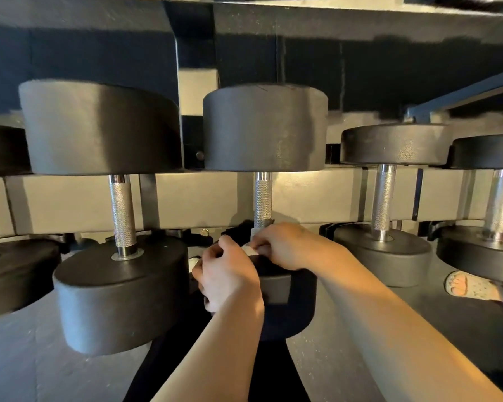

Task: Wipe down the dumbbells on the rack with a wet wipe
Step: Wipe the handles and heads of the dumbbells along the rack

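Several black dumbbells with knurled steel handles lie across the rack, seen from close above. The middle dumbbell (263, 198) is in front of me. My right hand (279, 246) pinches a small white wet wipe (249, 249) at the lower end of that dumbbell's handle, where it meets the near head. My left hand (225, 274) curls over the near head's left edge, with its thumb touching the wipe. The wipe is mostly hidden by my fingers.
A larger dumbbell (122, 216) sits close on the left and flatter ones (385, 198) on the right. The rack's grey rail (204, 198) runs behind the handles, with an upper shelf overhead. A sandalled foot (465, 285) shows on the grey floor at right.
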